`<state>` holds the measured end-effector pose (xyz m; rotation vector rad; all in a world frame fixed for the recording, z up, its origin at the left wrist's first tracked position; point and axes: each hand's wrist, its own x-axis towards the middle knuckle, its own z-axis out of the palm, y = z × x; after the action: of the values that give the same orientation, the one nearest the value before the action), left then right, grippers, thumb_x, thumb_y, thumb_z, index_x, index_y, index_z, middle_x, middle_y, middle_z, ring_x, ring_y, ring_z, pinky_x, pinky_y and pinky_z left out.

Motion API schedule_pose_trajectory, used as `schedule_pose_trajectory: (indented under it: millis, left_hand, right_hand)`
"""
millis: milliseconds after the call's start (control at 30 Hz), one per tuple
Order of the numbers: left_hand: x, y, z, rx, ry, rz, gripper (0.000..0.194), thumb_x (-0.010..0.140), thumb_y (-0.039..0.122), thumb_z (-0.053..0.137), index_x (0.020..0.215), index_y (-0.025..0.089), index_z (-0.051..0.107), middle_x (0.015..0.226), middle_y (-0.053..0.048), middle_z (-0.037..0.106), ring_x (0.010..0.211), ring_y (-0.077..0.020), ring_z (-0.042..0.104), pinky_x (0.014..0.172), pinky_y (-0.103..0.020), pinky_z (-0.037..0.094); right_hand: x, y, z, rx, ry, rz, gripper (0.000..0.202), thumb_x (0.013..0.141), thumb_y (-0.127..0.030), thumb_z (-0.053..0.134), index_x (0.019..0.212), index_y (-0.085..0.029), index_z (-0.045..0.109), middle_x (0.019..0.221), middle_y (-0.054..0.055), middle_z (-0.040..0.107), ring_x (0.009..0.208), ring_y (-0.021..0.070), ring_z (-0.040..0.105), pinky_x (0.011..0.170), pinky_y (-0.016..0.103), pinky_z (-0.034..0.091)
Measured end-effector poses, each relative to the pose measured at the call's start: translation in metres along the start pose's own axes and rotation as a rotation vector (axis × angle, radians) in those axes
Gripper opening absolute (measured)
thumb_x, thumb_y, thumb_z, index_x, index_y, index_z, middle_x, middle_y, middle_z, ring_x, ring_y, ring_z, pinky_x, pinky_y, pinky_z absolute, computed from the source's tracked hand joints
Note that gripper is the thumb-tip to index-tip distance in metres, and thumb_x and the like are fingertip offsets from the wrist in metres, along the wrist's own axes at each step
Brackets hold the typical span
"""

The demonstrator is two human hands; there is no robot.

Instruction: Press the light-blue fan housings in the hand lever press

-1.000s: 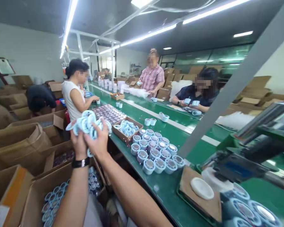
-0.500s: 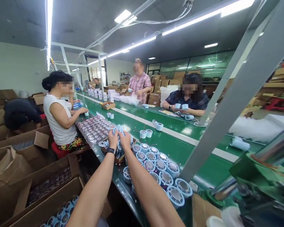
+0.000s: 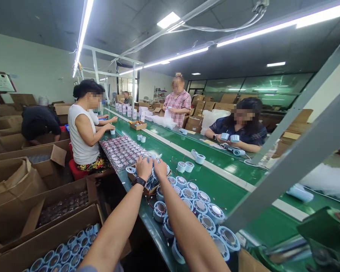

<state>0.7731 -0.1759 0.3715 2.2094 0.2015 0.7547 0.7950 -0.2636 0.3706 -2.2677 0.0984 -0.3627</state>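
On green conveyor table (image 3: 229,189), both hands (image 3: 151,168) on blue rings (image 3: 158,174); cartons around.

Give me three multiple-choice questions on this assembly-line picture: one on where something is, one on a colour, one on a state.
1. Where are both hands?
A. over the small box of pale-blue rings on the belt
B. inside a floor carton
C. on the metal frame

2. The belt's colour?
A. grey
B. green
C. black

3. The floor carton at lower left is
A. taped shut
B. folded flat
C. open, holding blue parts

Answers: A, left hand and right hand press on the ring box; B, the belt is green; C, the carton has its flaps open.
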Motion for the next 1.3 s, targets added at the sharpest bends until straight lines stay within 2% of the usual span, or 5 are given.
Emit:
schedule_pose_trajectory:
  millis: [200,333,633,1100,1300]
  left_hand:
    - [-0.001,-0.009,-0.031,0.12,-0.024,0.08,0.02,0.088,0.034,0.062,0.093,0.02,0.076,0.135,-0.016,0.059,0.135,-0.0362,0.039,0.118,-0.06,0.016]
    - [-0.005,-0.025,-0.044,0.154,-0.031,0.074,0.023,0.091,0.035,0.059,0.097,0.02,0.075,0.131,-0.016,0.062,0.132,-0.0343,0.045,0.115,-0.054,0.027]
    - [0.001,-0.017,-0.018,0.108,-0.113,0.119,0.033,0.098,0.033,0.046,0.087,0.018,0.073,0.103,-0.012,0.071,0.104,-0.0231,0.064,0.096,-0.032,0.045]
    - [-0.015,-0.014,-0.023,0.108,-0.009,0.176,0.029,0.097,0.029,0.046,0.092,0.016,0.071,0.129,-0.015,0.06,0.125,-0.0274,0.052,0.11,-0.044,0.038]
    - [-0.018,-0.039,-0.038,0.121,0.126,0.058,0.034,0.097,0.031,0.043,0.115,0.012,0.063,0.134,-0.023,0.053,0.133,-0.0358,0.042,0.112,-0.057,0.032]
  right_hand:
    - [-0.007,-0.005,-0.001,-0.037,-0.008,0.057,0.038,0.099,-0.042,0.056,0.125,-0.015,0.058,0.126,0.011,0.056,0.115,0.0212,0.057,0.102,0.044,0.049]
    - [-0.012,-0.008,-0.003,-0.048,0.004,0.056,0.039,0.098,-0.042,0.056,0.127,-0.015,0.057,0.128,0.011,0.055,0.117,0.0221,0.056,0.103,0.045,0.048]
    - [-0.029,-0.007,-0.006,-0.107,0.035,-0.026,0.041,0.098,-0.041,0.054,0.13,-0.015,0.056,0.135,0.013,0.051,0.123,0.0242,0.052,0.107,0.044,0.042]
    - [-0.037,-0.008,-0.014,-0.254,-0.007,-0.051,0.055,0.097,-0.047,0.042,0.144,-0.018,0.049,0.147,0.018,0.037,0.132,0.0303,0.046,0.111,0.04,0.037]
    - [-0.038,-0.014,-0.016,-0.289,-0.039,-0.024,0.052,0.099,-0.046,0.042,0.143,-0.02,0.049,0.146,0.019,0.039,0.132,0.0312,0.045,0.109,0.044,0.039]
